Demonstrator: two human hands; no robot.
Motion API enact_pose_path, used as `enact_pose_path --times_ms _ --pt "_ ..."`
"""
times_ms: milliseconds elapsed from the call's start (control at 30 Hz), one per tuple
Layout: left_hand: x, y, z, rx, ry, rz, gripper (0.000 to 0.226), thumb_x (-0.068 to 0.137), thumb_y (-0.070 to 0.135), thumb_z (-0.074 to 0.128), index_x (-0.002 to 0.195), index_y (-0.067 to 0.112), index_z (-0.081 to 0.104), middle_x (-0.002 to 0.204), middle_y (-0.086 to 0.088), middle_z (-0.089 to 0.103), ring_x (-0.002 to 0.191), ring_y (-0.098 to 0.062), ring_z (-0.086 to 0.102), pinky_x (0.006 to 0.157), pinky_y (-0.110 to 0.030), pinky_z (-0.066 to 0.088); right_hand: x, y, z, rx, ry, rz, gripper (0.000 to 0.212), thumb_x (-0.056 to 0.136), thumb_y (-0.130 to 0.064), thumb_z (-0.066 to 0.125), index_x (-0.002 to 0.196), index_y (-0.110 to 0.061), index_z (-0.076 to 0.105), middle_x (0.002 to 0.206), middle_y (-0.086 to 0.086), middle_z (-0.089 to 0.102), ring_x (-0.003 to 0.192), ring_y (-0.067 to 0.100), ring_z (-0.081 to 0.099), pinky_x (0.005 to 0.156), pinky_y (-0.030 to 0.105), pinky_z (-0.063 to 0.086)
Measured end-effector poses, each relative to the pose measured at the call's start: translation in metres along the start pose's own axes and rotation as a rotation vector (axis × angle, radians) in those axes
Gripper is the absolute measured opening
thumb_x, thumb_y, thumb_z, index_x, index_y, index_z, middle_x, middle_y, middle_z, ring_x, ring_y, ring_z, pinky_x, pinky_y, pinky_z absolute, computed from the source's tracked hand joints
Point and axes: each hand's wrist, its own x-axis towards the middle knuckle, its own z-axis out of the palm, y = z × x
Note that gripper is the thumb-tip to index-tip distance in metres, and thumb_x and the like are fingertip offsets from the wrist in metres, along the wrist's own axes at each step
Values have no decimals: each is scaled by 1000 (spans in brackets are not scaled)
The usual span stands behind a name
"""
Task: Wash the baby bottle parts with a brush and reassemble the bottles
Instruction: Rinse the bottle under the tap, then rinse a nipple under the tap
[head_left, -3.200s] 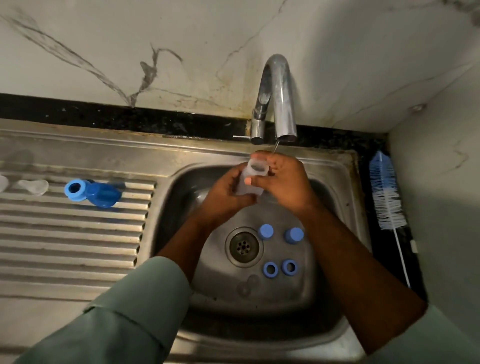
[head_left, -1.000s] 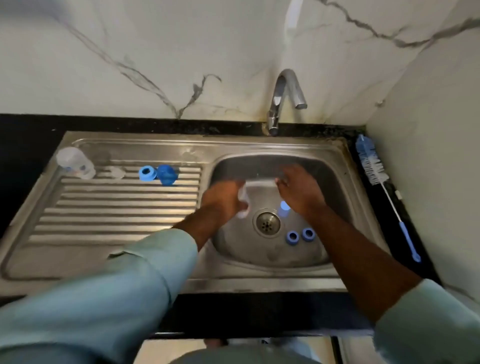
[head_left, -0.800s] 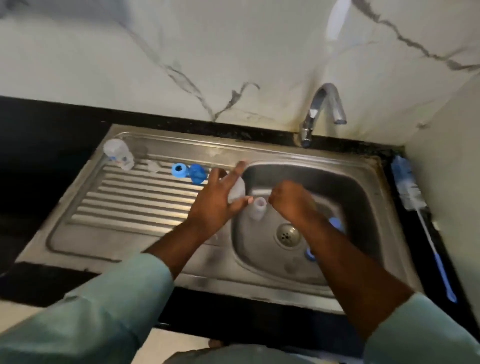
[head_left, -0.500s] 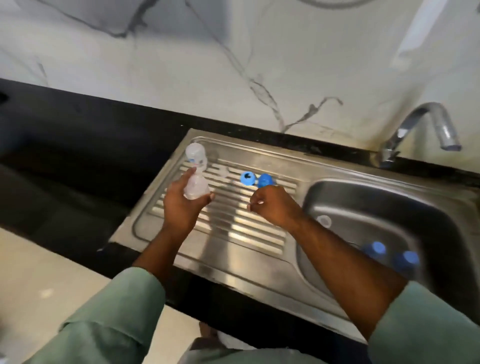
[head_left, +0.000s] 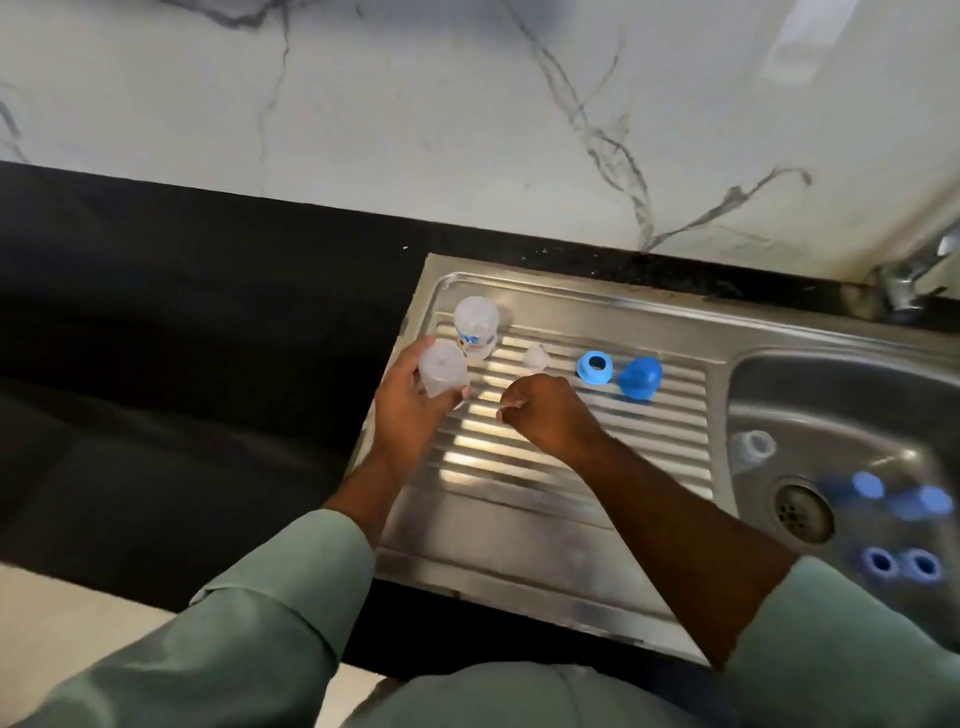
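While gripped in the left hand (head_left: 410, 410), clear bottle body (head_left: 441, 371) held bottom-up over the far-left corner of the ribbed drainboard (head_left: 519, 462), fingers curled round it. Just beyond it on the drainboard, a second clear bottle (head_left: 475, 326) with a printed label, standing inverted, close beside the held one. Right hand (head_left: 545, 415) hovering over the drainboard ribs, fingers curled in, nothing visible in the grasp. Past its knuckles, a small clear teat (head_left: 535, 357) resting on the ribs. Further along the drainboard toward the basin, a blue collar ring (head_left: 594, 368) and then a blue cap (head_left: 640, 378), side by side, just apart. Off the drainboard's right edge, down in the sink basin (head_left: 769, 374): another clear bottle body (head_left: 750, 451) lying near the drain (head_left: 802, 512), two blurred blue caps (head_left: 867, 487) beyond the drain, two blue rings (head_left: 879, 563) nearer the front. Tap base (head_left: 901, 286) at the back rim, behind the basin.
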Motion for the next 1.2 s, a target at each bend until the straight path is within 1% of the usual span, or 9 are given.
enact_pose_path --times_ms 200,333,433,567,667,800,1000,1100,1200 --pt "12 -10 -1 10 -100 3 70 78 17 82 139 21 47 120 22 51 107 10 51 86 -4 45 12 -7 8 -8 60 48 13 83 -21 66 93 -13 71 97 2 70 93 19 61 81 27 45" --pt "12 -18 4 7 -103 10 71 76 16 84 133 33 45 119 30 50 109 21 49 94 -17 48 17 -11 11 -72 62 49 14 84 -20 63 90 -9 70 94 4 69 92 23 60 81 32 47" --pt "11 -25 6 -13 -105 -4 79 73 15 85 134 38 41 123 27 52 116 6 53 101 -33 49 19 -12 13 -79 65 67 15 84 -20 63 93 -10 71 95 5 69 92 22 61 81 33 48" --pt "12 -33 6 -26 -85 8 88 71 16 87 143 29 39 133 7 53 124 -12 52 99 -39 52 21 -9 14 -52 72 77 16 82 -20 66 96 -12 70 98 3 69 93 21 61 84 35 50" --pt "13 -35 6 -27 -84 9 87 70 21 88 143 28 41 133 5 56 123 -14 54 97 -41 53 21 -9 13 -32 68 81 19 81 -20 69 98 -14 70 100 2 68 93 19 61 84 33 50" --pt "15 -30 12 -2 -74 16 68 70 22 88 128 31 52 116 14 62 109 -2 59 94 -35 55 20 -8 11 -49 59 38 19 81 -21 70 98 -13 69 98 3 67 91 19 61 81 32 50" --pt "8 -36 13 1 -52 -29 102 66 14 90 150 22 33 139 4 50 128 -18 51 98 -37 52 17 -1 11 -62 41 13 23 80 -28 72 99 -15 67 99 2 67 91 19 61 82 33 51" --pt "-4 -39 10 93 68 -6 111 61 27 93 151 29 28 146 5 34 132 -15 41 103 -40 48 13 3 7 -38 53 36 25 80 -26 73 102 -16 67 104 2 66 95 19 60 85 33 50" --pt "-36 -33 12 248 207 203 90 70 53 79 144 24 37 132 11 33 121 -18 45 96 -39 49 4 11 1 -37 60 59 27 80 -24 72 105 -16 66 108 4 65 99 20 59 88 33 49"
